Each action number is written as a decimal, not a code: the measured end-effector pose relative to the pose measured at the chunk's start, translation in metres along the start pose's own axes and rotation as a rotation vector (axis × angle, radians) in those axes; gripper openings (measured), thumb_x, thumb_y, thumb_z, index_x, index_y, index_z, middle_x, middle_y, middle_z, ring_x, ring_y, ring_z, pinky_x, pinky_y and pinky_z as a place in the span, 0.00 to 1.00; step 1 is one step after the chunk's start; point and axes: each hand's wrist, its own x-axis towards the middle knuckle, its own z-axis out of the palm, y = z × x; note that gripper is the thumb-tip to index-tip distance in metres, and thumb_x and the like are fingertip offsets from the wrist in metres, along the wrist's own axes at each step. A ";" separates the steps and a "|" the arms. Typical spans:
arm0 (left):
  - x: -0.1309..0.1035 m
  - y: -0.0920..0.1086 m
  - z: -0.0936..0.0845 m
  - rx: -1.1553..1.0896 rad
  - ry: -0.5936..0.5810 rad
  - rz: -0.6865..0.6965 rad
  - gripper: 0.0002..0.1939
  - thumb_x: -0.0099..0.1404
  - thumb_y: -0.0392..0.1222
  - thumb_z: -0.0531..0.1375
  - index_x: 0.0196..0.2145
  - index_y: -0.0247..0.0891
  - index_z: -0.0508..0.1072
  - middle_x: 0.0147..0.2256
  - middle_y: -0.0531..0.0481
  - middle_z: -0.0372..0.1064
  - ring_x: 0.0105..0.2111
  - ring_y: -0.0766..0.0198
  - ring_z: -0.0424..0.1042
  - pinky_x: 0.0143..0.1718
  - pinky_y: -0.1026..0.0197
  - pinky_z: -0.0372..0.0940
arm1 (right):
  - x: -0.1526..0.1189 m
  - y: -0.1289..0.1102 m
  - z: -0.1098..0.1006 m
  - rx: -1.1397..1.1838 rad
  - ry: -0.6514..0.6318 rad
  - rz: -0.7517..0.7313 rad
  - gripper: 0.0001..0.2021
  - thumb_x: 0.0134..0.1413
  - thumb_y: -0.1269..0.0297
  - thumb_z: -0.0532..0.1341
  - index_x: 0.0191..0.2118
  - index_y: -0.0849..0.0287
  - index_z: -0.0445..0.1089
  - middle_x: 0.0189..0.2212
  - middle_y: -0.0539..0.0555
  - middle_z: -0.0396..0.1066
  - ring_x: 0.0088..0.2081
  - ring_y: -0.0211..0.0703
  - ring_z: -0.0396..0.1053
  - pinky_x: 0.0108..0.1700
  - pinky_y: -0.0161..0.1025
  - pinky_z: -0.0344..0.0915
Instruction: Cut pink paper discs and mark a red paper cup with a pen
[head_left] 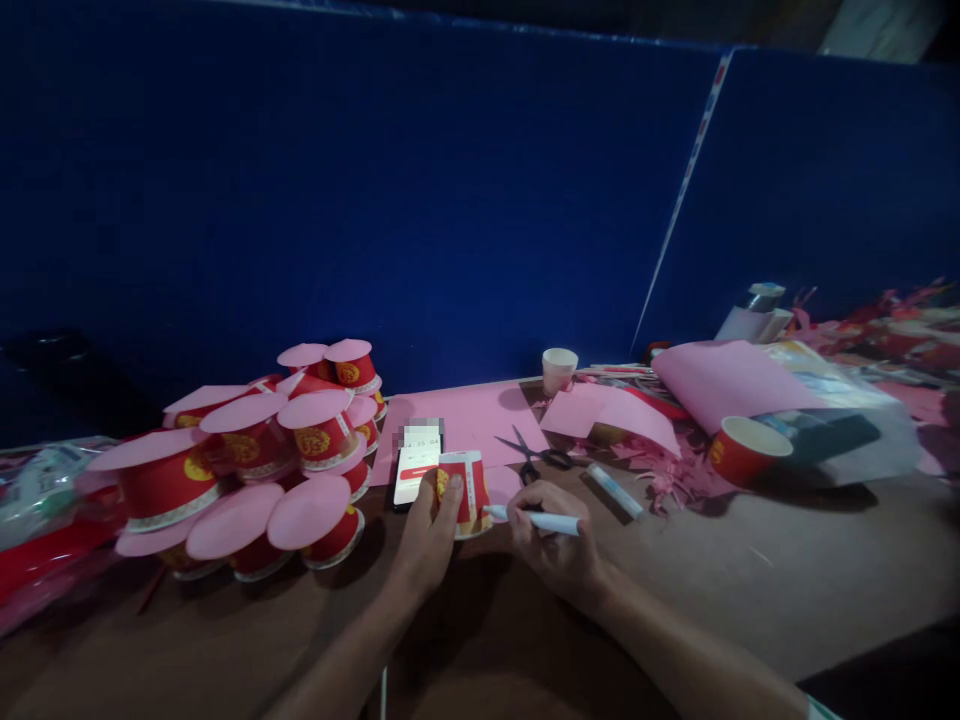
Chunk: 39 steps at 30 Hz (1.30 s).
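Observation:
A red paper cup (474, 492) with a gold emblem and a pale printed strip is gripped by my left hand (433, 512), fingers wrapped round its left side. My right hand (551, 530) pinches a white pen-shaped tube (556, 523), whose kind I cannot make out. Its tip points left and is at or very near the cup's lower side; contact is unclear. Just behind the cup a phone (409, 487) lies with its screen lit. Black scissors (534, 455) rest open beyond my right hand, partly over a pink paper sheet (457, 405).
Left stand several stacked red cups with pink paper discs (244, 425) on top. A clear-sided tube (615, 492), a red cup (750, 450), a white cup (559, 370) and pink paper scraps (679, 470) lie right. A blue partition (450, 200) rises behind the brown table (720, 570).

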 end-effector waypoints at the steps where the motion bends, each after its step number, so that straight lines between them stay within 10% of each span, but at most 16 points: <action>1: 0.000 0.000 0.000 -0.003 0.004 -0.001 0.19 0.59 0.55 0.53 0.40 0.37 0.67 0.29 0.51 0.69 0.30 0.60 0.69 0.35 0.58 0.63 | 0.000 0.000 0.000 0.005 0.003 0.000 0.06 0.54 0.70 0.55 0.26 0.59 0.64 0.20 0.49 0.66 0.22 0.37 0.64 0.26 0.34 0.60; 39: -0.002 0.005 0.001 -0.031 0.013 -0.022 0.20 0.57 0.56 0.54 0.39 0.36 0.68 0.27 0.52 0.69 0.27 0.62 0.68 0.33 0.59 0.64 | -0.001 0.001 -0.001 -0.029 -0.022 -0.002 0.07 0.55 0.69 0.54 0.27 0.59 0.64 0.21 0.50 0.66 0.23 0.37 0.64 0.27 0.34 0.60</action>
